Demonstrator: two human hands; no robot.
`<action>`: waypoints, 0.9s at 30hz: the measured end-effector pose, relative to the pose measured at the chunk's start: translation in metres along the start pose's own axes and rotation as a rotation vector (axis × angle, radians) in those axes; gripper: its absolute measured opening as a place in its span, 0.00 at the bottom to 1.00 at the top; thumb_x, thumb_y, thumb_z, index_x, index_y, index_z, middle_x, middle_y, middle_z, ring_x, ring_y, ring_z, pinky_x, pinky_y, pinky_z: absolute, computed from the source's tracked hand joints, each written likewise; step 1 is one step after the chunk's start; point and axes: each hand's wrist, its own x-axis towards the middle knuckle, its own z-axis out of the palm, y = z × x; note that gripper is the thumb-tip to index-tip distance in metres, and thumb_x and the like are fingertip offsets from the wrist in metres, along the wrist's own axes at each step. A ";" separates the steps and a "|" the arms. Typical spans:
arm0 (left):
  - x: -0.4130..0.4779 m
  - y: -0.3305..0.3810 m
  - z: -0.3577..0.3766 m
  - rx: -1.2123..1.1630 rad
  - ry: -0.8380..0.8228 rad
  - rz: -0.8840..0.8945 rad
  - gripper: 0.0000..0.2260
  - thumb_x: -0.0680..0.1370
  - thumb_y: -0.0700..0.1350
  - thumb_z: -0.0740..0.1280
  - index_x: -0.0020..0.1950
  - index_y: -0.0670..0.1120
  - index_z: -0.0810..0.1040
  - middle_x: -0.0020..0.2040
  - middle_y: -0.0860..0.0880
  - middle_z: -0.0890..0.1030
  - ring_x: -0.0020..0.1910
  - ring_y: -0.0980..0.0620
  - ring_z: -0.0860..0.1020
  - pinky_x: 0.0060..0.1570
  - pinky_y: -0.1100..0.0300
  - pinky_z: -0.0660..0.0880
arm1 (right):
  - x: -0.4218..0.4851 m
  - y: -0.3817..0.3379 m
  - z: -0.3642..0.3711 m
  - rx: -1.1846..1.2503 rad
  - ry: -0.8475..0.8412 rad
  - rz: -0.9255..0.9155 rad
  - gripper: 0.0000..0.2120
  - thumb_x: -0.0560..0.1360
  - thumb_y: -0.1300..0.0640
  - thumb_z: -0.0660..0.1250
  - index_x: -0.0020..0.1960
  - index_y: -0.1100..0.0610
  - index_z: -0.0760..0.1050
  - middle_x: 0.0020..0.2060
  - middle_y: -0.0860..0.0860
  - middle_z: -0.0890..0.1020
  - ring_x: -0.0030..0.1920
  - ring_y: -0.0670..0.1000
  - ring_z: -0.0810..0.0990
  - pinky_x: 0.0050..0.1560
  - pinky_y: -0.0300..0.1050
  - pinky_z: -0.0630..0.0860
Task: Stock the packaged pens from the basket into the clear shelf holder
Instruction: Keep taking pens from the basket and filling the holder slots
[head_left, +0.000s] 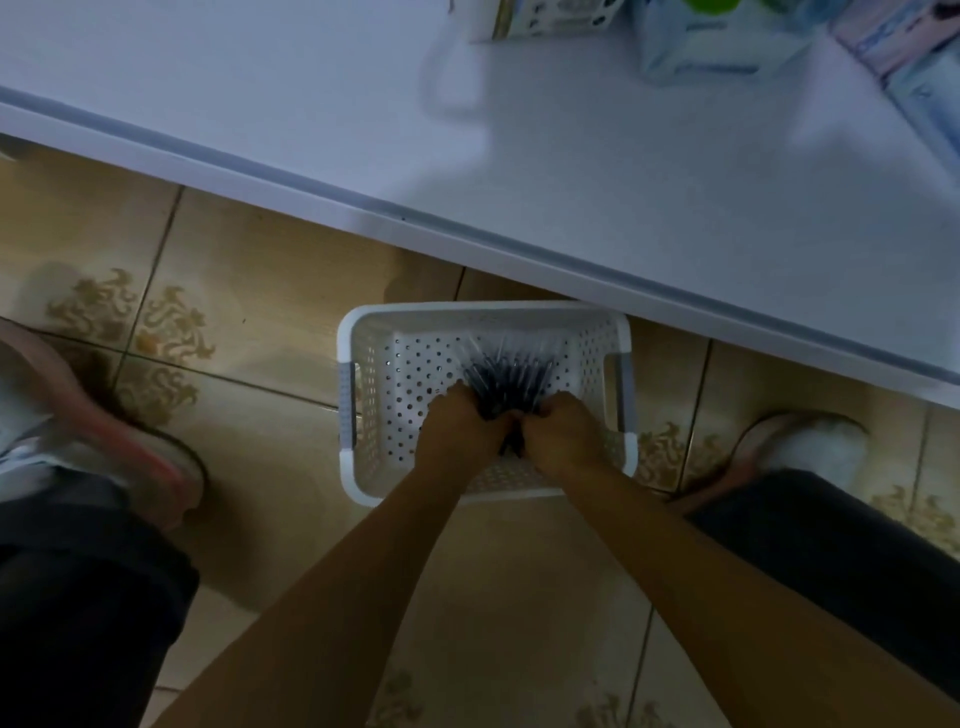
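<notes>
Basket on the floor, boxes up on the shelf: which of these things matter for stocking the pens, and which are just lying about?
Part of the job:
white perforated basket
bundle of packaged pens
left hand
right hand
white shelf

Just lying about:
boxed goods on the shelf
tiled floor

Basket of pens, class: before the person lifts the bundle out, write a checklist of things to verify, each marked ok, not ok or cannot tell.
1. Both hands on the pens: left hand and right hand are closed around the packaged pens. Ok.
2. Whole bundle gathered, none left loose: far ends fan out; hands hide the rest. Cannot tell.
3. Basket steady on the tiled floor: it sits flat between the feet. Ok.
4. Lift path clear: the white shelf overhangs the basket's far edge. Not ok; lift toward the body.
5. Clear shelf holder located: not in view. Cannot tell.
</notes>
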 end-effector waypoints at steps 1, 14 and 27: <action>-0.001 0.001 0.000 0.015 0.012 0.008 0.15 0.74 0.49 0.71 0.31 0.45 0.71 0.25 0.52 0.70 0.24 0.59 0.69 0.20 0.72 0.63 | -0.001 0.000 0.000 0.012 0.011 -0.009 0.10 0.78 0.60 0.62 0.38 0.57 0.68 0.34 0.53 0.72 0.34 0.50 0.71 0.33 0.42 0.67; -0.005 0.004 -0.002 -0.137 -0.046 0.014 0.17 0.80 0.50 0.61 0.34 0.45 0.73 0.28 0.49 0.73 0.28 0.54 0.71 0.29 0.64 0.68 | -0.017 -0.024 -0.021 0.199 -0.277 0.122 0.17 0.81 0.56 0.57 0.35 0.60 0.72 0.27 0.55 0.75 0.21 0.48 0.69 0.19 0.35 0.61; -0.063 0.022 -0.037 -0.480 -0.180 -0.002 0.09 0.84 0.44 0.53 0.59 0.41 0.68 0.45 0.44 0.78 0.42 0.49 0.78 0.40 0.59 0.78 | -0.068 -0.031 -0.026 0.183 -0.236 -0.096 0.16 0.81 0.57 0.60 0.34 0.58 0.70 0.28 0.54 0.74 0.20 0.43 0.71 0.20 0.32 0.65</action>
